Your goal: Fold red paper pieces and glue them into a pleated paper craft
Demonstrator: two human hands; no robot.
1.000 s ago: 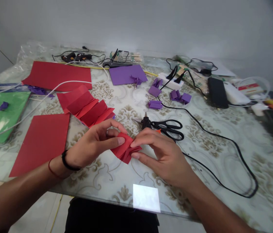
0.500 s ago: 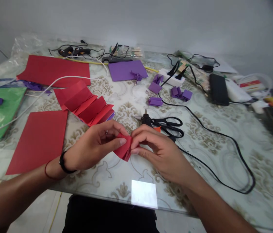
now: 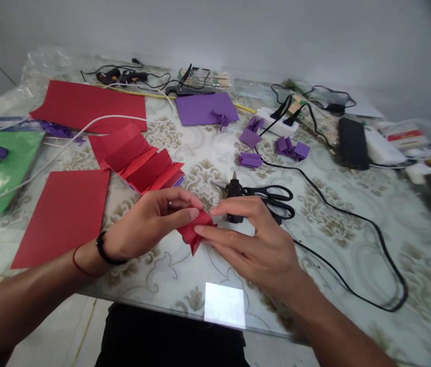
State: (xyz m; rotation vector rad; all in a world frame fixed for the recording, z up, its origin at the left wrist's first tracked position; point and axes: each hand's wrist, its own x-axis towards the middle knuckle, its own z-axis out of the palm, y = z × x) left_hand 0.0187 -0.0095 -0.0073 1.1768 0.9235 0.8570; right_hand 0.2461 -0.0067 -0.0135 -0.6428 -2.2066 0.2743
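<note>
the left hand (image 3: 154, 216) is pinching a small folded red paper piece (image 3: 203, 220), its thumb pressing on the front while the forefinger is curling round the upper edge. the right hand (image 3: 257, 239) is reaching in from about four o'clock, its upper finger standing apart from the digits below; one of these is lying across the paper, but whether they are gripping it cannot be told. the piece is sitting between both sets of fingertips, over the patterned table (image 3: 177, 285).

the step in hand seems to be shaping or creasing this piece. the next move appears to be calling for a firm left pinch and careful right fingertips, so that the layers are staying lined up.

from the piece, pleated red paper (image 3: 138, 163) is lying toward eleven o'clock and a flat red sheet (image 3: 62, 219) at nine. a black glue gun (image 3: 234, 191) and scissors (image 3: 252, 191) are resting toward two o'clock, with folded purple pieces (image 3: 251, 160) lying farther off toward one.
</note>
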